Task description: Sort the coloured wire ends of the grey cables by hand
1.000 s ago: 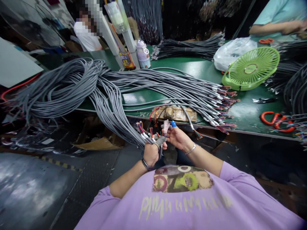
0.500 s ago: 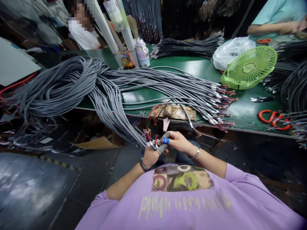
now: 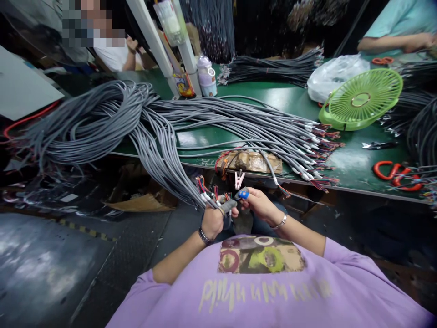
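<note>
Head camera view: my left hand (image 3: 212,222) is curled in a firm fist around the end of a bunch of gray cables (image 3: 167,155), its gray-covered thumb laid across them. The bunch hangs off the front edge of the green table (image 3: 351,159) and slopes down to my fist, where white sleeves and colored wires (image 3: 200,183) stick up above the fingers. My right hand (image 3: 261,207) is just beside it, thumb and forefinger drawn together, the thumb wrapped in blue; I cannot tell whether a wire is caught between those fingertips. Just above that hand, a pink clip (image 3: 238,180) is at the table edge, below a taped block (image 3: 259,161) that lies on the tabletop. Behind the block, more gray cables lie across the table, their stripped ends pointing right; to the left they run into a large looped heap (image 3: 92,125). A green fan (image 3: 365,100) stands at the right, touching a plastic bag (image 3: 332,77), with orange-handled scissors (image 3: 398,175) nearer the front edge. A bottle (image 3: 206,76) stands upright beside a post at the back. Across the table sit a person in white (image 3: 112,54), at left, and a person in light blue (image 3: 399,23), at right.
</note>
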Tool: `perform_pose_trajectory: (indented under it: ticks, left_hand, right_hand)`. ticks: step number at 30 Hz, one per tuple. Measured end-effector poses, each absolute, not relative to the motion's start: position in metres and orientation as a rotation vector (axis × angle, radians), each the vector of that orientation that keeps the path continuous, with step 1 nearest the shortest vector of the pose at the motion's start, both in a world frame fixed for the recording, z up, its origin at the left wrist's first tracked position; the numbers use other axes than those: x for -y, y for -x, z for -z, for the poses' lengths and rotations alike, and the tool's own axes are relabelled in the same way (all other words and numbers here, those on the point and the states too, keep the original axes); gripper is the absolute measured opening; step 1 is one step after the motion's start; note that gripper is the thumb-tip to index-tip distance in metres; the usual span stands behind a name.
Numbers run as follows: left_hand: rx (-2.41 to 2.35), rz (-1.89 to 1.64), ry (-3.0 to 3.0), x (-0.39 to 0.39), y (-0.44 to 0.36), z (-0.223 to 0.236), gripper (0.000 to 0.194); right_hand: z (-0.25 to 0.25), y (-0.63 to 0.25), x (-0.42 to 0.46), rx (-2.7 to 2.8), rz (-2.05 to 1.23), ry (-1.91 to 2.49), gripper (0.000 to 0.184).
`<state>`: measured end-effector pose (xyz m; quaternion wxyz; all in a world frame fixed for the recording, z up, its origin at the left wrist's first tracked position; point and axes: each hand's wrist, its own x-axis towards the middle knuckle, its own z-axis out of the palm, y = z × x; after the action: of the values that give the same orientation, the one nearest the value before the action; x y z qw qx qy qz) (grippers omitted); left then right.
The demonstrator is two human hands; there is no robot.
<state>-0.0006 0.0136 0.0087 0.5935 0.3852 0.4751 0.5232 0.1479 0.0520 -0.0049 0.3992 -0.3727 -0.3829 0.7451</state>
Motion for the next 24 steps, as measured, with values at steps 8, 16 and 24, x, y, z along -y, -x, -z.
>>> perform_pose_trajectory:
  ticks: [8, 16, 24]
  left_hand:
    - [-1.123, -1.16, -0.942, -0.014, 0.0, 0.0, 0.019]
    - [-1.148, -1.234, -0.903, -0.01, -0.002, -0.001, 0.02]
    - [-1.14, -1.309, -0.861, -0.011, -0.002, -0.008, 0.019]
  right_hand:
    - [-0.009, -0.143, -0.053, 1.133, -1.894, 0.901, 0.03]
    - [0.001, -0.134, -0.044, 1.058, -1.778, 0.972, 0.031]
    - [0.008, -0.139, -0.046, 0.722, -1.923, 0.897, 0.035]
